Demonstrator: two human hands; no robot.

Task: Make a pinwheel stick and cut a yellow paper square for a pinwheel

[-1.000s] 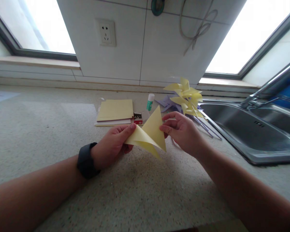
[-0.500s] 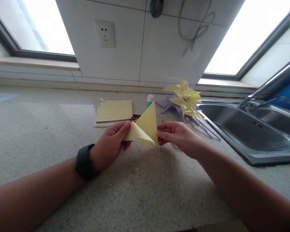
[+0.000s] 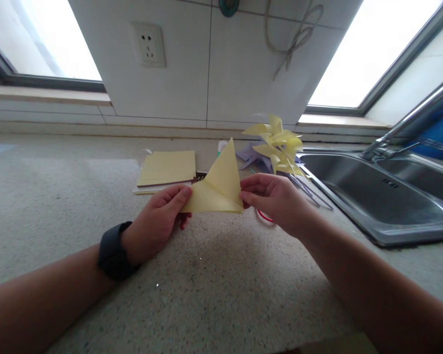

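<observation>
A folded sheet of yellow paper (image 3: 219, 184) is held above the speckled counter, with a pointed corner standing up and a long straight lower edge. My left hand (image 3: 162, 216) pinches its left end between thumb and fingers. At the right edge of the sheet, my right hand (image 3: 273, 199) grips the paper with its fingertips. Behind the sheet, a glue stick (image 3: 222, 145) shows only its white cap and a little green. Part of a red ring-shaped thing (image 3: 266, 217) is visible beneath my right hand.
A stack of yellow paper (image 3: 167, 167) lies behind my left hand. Yellow pinwheels (image 3: 278, 142) and purple pinwheels (image 3: 254, 153) with sticks lie at the back right, beside a steel sink (image 3: 369, 196). A socket (image 3: 149, 45) is on the wall.
The curled lower part of the yellow paper now lies flatter, with its lower edges closer together. Both hands have risen slightly in view, and the red thing has come into sight.
</observation>
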